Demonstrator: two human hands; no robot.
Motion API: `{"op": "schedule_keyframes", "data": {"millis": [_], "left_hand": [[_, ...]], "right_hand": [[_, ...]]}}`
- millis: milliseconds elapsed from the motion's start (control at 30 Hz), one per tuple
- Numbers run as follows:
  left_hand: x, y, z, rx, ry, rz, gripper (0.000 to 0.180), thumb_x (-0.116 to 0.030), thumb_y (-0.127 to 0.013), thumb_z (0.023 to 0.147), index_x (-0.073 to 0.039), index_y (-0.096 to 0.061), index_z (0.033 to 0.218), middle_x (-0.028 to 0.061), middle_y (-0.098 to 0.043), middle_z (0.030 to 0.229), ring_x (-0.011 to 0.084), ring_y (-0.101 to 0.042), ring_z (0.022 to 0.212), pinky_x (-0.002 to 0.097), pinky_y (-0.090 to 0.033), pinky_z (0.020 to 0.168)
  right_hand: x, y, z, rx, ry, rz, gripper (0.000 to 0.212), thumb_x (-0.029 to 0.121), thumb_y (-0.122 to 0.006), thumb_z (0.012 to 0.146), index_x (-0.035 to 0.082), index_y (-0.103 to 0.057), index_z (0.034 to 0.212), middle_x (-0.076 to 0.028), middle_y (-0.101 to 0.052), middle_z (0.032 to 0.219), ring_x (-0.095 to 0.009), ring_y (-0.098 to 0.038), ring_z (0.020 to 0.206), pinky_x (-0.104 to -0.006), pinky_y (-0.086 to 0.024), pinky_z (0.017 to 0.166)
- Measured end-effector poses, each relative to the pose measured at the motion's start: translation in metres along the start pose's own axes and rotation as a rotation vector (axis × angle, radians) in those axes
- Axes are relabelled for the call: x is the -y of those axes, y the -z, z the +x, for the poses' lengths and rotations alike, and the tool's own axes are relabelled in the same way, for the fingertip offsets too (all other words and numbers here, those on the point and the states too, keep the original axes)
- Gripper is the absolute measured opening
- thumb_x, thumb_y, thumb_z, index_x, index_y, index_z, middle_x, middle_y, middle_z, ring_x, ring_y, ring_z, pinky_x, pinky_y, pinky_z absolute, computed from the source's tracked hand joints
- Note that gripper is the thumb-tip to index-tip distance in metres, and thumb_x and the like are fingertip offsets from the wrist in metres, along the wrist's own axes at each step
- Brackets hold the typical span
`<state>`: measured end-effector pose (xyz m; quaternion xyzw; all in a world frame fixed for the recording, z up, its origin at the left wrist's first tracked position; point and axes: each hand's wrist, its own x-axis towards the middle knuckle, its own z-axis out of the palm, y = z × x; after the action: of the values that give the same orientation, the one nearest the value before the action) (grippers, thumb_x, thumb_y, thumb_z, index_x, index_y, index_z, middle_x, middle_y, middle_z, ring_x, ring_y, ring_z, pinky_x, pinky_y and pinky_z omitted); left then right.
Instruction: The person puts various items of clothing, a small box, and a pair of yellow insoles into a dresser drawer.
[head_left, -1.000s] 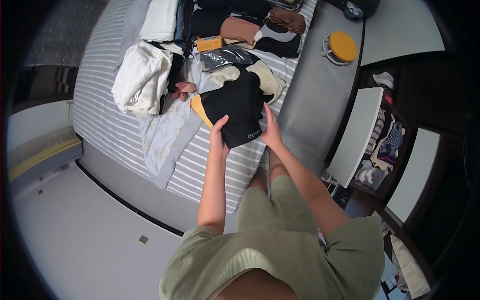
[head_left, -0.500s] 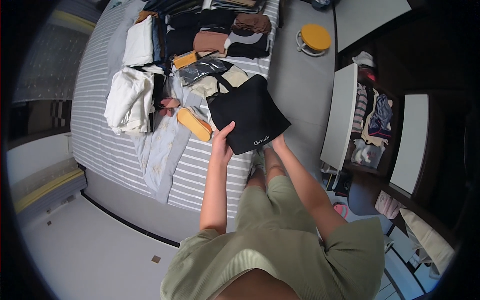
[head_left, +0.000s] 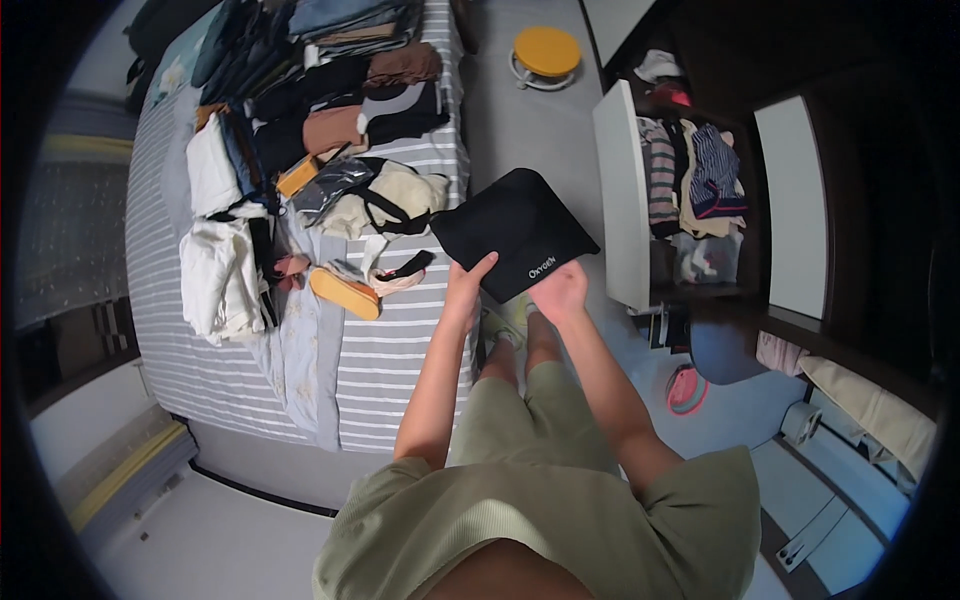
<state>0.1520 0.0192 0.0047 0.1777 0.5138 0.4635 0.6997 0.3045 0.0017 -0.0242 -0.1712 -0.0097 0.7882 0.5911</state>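
Presently, the black cloth (head_left: 515, 225) was held at the edge of the bed (head_left: 390, 380), not yet set down; folded clothes (head_left: 333, 130) already lay in rows. The left grip (head_left: 466, 290) pinched the cloth; the right grip (head_left: 560, 291) sat under it, finger closure not visible. Legible white lettering (head_left: 541, 267) marked its lower edge

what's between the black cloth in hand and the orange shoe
In the head view, a small black and pale pink cloth item lies on the striped bed between the black cloth and the orange shoe.
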Motion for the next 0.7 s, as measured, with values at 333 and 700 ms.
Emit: {"op": "schedule_keyframes", "data": {"millis": [333, 700], "left_hand": [[0.043, -0.060, 0.030, 0.081, -0.182, 0.239, 0.048, -0.004, -0.067, 0.073, -0.002, -0.047, 0.117, 0.0070, -0.056, 0.112, 0.0164, -0.054, 0.101, 0.0275, -0.040, 0.089], [0.041, -0.192, 0.042, 0.133, 0.131, -0.196, 0.042, -0.013, -0.064, 0.074, -0.007, -0.049, 0.113, 0.0061, -0.056, 0.107, 0.0192, -0.053, 0.100, 0.0295, -0.040, 0.086]], "right_hand": [[0.057, 0.005, -0.014, -0.243, 0.141, -0.040, 0.048, 0.016, -0.053, 0.081, 0.001, -0.038, 0.125, -0.012, -0.045, 0.125, -0.026, -0.043, 0.115, -0.0380, -0.031, 0.101], [0.181, 0.022, -0.025, -0.398, 0.141, -0.013, 0.037, 0.017, -0.058, 0.079, 0.001, -0.053, 0.111, -0.008, -0.055, 0.114, -0.022, -0.051, 0.106, -0.0343, -0.035, 0.096]]}}
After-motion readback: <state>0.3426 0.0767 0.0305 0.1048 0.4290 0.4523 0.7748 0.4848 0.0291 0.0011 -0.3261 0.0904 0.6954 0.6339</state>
